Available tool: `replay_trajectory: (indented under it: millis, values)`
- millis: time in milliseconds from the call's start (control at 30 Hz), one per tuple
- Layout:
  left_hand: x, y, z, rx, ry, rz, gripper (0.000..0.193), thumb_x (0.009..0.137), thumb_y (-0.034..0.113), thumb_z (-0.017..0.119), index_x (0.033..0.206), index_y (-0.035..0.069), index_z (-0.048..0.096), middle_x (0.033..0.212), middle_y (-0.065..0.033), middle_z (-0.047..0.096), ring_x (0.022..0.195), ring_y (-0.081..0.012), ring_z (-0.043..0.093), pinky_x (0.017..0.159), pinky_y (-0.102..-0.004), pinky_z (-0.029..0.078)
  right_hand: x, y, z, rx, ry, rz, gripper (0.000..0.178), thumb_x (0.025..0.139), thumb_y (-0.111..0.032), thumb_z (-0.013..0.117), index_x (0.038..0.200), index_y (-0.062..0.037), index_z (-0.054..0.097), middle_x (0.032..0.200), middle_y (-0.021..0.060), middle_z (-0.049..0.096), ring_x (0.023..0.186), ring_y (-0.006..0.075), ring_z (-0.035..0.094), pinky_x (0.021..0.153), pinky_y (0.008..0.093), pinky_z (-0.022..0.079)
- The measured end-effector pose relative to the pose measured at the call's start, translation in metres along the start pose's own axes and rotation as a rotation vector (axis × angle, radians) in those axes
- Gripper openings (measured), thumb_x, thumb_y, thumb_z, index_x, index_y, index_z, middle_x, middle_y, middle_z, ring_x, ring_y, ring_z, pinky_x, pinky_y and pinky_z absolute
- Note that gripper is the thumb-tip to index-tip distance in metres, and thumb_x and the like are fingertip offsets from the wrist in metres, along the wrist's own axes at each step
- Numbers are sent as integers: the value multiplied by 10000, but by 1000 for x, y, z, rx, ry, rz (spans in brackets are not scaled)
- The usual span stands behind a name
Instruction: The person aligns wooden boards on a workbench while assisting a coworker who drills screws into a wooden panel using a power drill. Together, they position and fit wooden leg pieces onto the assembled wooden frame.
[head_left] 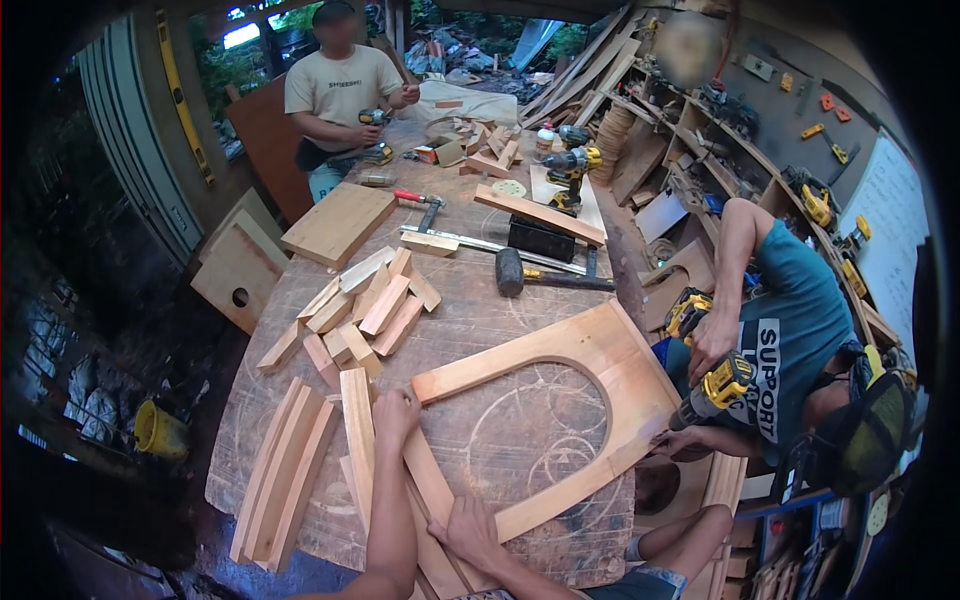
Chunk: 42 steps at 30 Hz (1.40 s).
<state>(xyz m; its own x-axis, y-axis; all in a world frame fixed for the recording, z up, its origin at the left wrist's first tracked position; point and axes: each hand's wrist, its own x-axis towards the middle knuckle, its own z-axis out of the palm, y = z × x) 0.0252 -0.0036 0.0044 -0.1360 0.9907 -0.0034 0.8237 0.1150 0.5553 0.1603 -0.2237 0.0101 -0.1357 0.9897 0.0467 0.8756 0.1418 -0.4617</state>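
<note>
Gripping a wooden strip (432, 478) on the counter (470, 335), the left hand (397, 412) and right hand (470, 528) clamp their fingers on it, at the open ends of a U-shaped panel (628, 372). What the cardboard box (449, 152) and, far left, the yellow bucket (162, 431) contain is unclear.

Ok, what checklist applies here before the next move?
1. Left hand at the wooden strip's far end: ok.
2. Right hand by the near arm of the U-shaped wooden frame: ok.
3. Both hands away from the co-worker's drill: ok, it is at the frame's opposite end.
4. Strip flush with both frame ends: cannot tell, hands hide the joints.
5. Drill tip touching the frame: cannot tell, too small.
6. Tabletop left of the strip free: not ok, loose wooden blocks lie there.
</note>
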Motion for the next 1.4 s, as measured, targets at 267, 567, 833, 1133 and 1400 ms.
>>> replay_trajectory:
  millis: [267,567,833,1133,1400]
  values:
    - [1,6,-3,-21,-14,23,285,793,252,647,880,1,751,868,-260,696,852,-404,690,836,-471,540,3,-6,-6,61,-35,82,607,818,-511,660,936,78,573,915,238,595,893,403,589,782,488,497]
    - [3,-1,-2,-67,-57,16,289,803,258,642,894,6,748,888,-267,692,885,-406,684,859,-468,529,4,-1,-9,255,-125,135,662,882,-498,628,1113,116,542,1062,312,599,1039,453,579,892,492,478]
    - [0,4,-7,-36,-74,-11,278,796,241,646,876,-8,740,885,-269,690,889,-409,681,870,-472,523,0,-5,-1,286,-84,141,681,915,-450,613,1243,131,473,1097,337,590,1066,474,569,923,505,469]
    - [1,4,-9,-25,-54,8,272,787,227,652,861,-21,735,893,-275,690,883,-411,681,864,-474,523,3,-5,3,300,-43,150,707,912,-464,609,1254,140,471,1126,350,577,1073,481,567,927,510,465]
    - [5,5,-10,-36,-67,4,286,803,242,646,892,-16,732,909,-278,688,899,-416,677,865,-477,525,9,-4,-3,306,-31,150,760,883,-519,620,1262,128,500,1177,330,570,1144,449,534,989,484,432]
